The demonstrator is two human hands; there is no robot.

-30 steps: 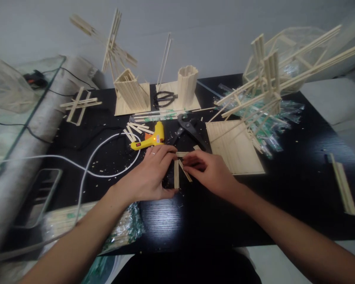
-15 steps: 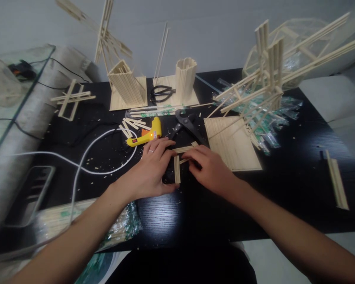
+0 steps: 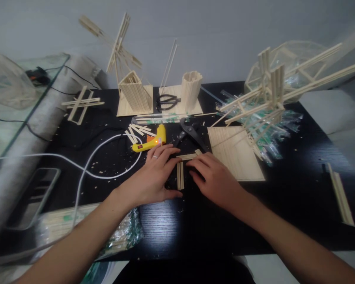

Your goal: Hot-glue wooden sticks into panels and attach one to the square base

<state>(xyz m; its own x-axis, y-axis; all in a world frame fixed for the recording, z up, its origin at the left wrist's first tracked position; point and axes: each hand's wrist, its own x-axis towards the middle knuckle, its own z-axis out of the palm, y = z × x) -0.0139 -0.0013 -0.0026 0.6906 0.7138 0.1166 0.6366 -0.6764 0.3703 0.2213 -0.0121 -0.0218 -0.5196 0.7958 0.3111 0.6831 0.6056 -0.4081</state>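
My left hand (image 3: 155,175) rests on the black table, thumb and index finger bracketing the two ends of a short upright bundle of wooden sticks (image 3: 180,176). Its other fingertips reach the left end of a crosswise strip of wooden sticks (image 3: 187,156). My right hand (image 3: 217,177) is curled at the right of the bundle, fingertips together by the crosswise strip; what they pinch, if anything, is hidden. A yellow glue gun (image 3: 150,141) lies just beyond my left hand, its small light glowing. Black pliers (image 3: 191,134) lie beyond both hands.
A square wooden base (image 3: 236,154) carries a stick frame (image 3: 275,88) at the right. Stick towers (image 3: 136,92) (image 3: 191,90) stand at the back. A white cable (image 3: 102,142) loops at the left, near a bagged stick bundle (image 3: 59,225) and a phone (image 3: 32,197).
The view has shifted, so the table sits lower in the picture. The slanted stick at my right fingertips no longer shows. My left hand keeps its place around the bundle.
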